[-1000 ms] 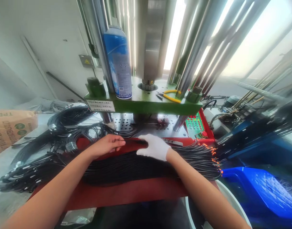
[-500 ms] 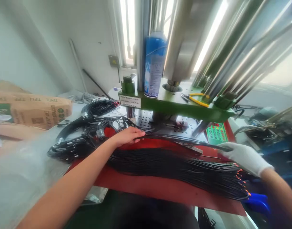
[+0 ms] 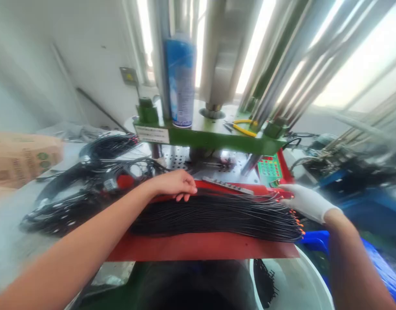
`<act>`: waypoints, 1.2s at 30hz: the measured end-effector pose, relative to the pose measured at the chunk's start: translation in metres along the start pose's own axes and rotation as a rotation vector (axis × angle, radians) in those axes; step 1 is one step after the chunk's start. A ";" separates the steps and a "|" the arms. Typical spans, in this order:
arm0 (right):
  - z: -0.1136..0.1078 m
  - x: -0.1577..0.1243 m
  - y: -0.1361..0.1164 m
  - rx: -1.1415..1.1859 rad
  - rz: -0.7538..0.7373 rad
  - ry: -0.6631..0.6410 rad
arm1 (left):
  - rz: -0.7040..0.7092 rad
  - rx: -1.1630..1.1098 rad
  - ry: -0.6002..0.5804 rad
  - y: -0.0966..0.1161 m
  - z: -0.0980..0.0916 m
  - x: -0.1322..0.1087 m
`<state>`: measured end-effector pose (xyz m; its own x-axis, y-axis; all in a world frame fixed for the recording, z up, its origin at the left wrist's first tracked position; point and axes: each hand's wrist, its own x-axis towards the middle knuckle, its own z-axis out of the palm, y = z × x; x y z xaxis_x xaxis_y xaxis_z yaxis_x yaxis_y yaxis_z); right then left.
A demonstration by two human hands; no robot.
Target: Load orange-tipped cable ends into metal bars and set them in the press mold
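Note:
A long bundle of black cables (image 3: 213, 217) with orange-tipped ends lies across the red tabletop (image 3: 198, 247). My bare left hand (image 3: 178, 184) is over the upper left part of the bundle, fingers loosely bent and apart, with no cable visibly gripped. My right hand (image 3: 306, 201), in a white glove, is at the right end of the bundle. Its fingers are closed around a few orange-tipped cable ends, partly hidden by the glove. A metal strip (image 3: 228, 186) lies just behind the cables.
Coiled black cables (image 3: 107, 146) pile up at left, near a brown paper bag (image 3: 23, 159). Behind stands a green press plate (image 3: 213, 140) bearing a blue spray can (image 3: 181, 84) and yellow-handled pliers (image 3: 244, 128). A control panel (image 3: 269, 168) is at right, a white tub (image 3: 309, 275) below.
The cables stretched between my hands have come down onto the bundle. My left hand's fingers have loosened. The view has shifted right, and the metal strip shows more fully.

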<state>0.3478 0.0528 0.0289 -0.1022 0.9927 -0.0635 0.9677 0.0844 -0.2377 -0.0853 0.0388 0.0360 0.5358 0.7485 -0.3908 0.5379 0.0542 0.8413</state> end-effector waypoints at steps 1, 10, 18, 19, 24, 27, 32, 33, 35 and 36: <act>-0.003 -0.009 -0.020 0.119 -0.006 -0.007 | -0.029 0.044 -0.042 -0.001 0.008 0.009; 0.078 -0.062 -0.175 1.442 -0.193 -0.651 | 0.015 -0.105 -0.060 0.020 0.030 0.031; 0.103 -0.031 -0.213 2.092 -0.126 -0.179 | 0.019 -0.242 -0.075 0.033 0.036 -0.001; 0.100 -0.032 -0.216 2.091 -0.118 -0.175 | 0.021 -0.223 -0.077 0.034 0.039 -0.001; 0.095 -0.030 -0.208 2.145 -0.075 -0.139 | 0.007 -0.193 -0.054 0.029 0.045 0.000; 0.086 -0.018 -0.162 2.190 0.000 0.044 | 0.016 -0.211 -0.052 0.023 0.046 -0.010; 0.064 -0.018 -0.088 2.108 0.151 0.370 | -0.096 -0.133 -0.243 0.009 0.077 -0.023; 0.064 -0.023 -0.088 2.083 0.153 0.382 | -0.128 -0.134 -0.293 0.007 0.091 -0.020; 0.072 -0.034 -0.102 2.038 0.130 0.340 | -0.167 -0.210 -0.361 0.008 0.126 -0.007; 0.078 -0.039 -0.114 2.020 0.114 0.291 | -0.149 -0.294 -0.376 0.010 0.145 0.001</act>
<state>0.2236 -0.0022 -0.0168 0.1583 0.9844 -0.0769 -0.6339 0.0416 -0.7723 0.0148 -0.0555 -0.0098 0.6937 0.4317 -0.5766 0.4490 0.3667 0.8148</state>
